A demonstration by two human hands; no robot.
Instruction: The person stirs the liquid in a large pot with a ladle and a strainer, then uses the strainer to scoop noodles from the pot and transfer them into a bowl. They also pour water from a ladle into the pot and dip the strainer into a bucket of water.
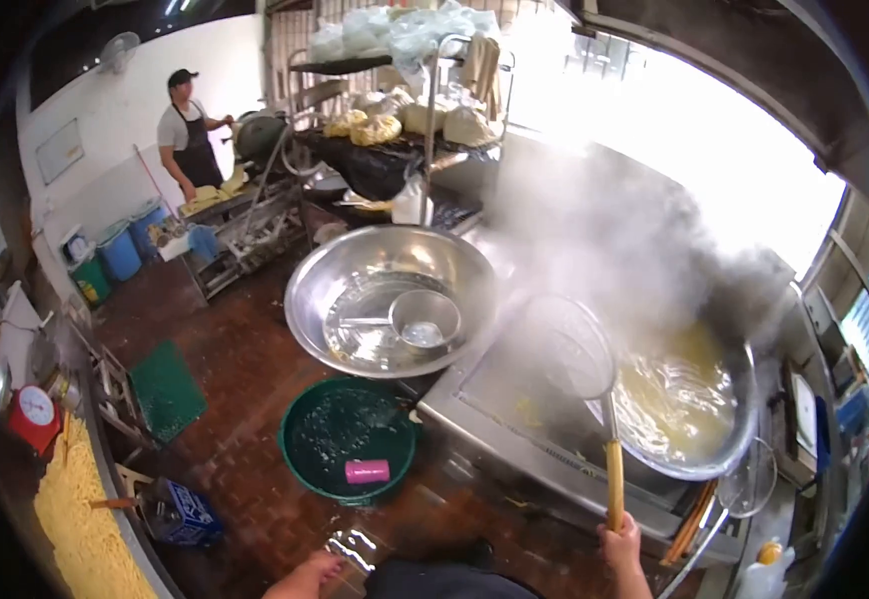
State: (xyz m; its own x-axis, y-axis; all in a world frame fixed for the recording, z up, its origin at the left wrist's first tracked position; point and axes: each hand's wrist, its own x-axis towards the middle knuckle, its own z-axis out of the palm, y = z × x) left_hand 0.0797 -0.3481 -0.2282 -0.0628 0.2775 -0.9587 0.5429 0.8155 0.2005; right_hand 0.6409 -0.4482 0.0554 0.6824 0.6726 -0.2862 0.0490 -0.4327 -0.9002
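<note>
My right hand (619, 544) is closed round the wooden handle (614, 479) of a large round wire strainer (579, 349), which is held over the steel counter beside a big steaming pot (684, 399) of bubbling yellowish liquid. Low in the view, my left hand (325, 566) has its fingers curled; whether it holds anything is hard to make out. Near it, a green tub (300, 469) on the floor has a pink object (367, 471) in it. A wide steel bowl (305, 299) with water holds a small long-handled pan (425, 317).
A co-worker (193, 140) in a dark apron stands at a machine (255, 200) at the back left. Yellow noodles (85, 519) and a red scale (35, 417) lie at the left. Bagged goods (380, 130) fill a rack. Steam hides part of the stove area.
</note>
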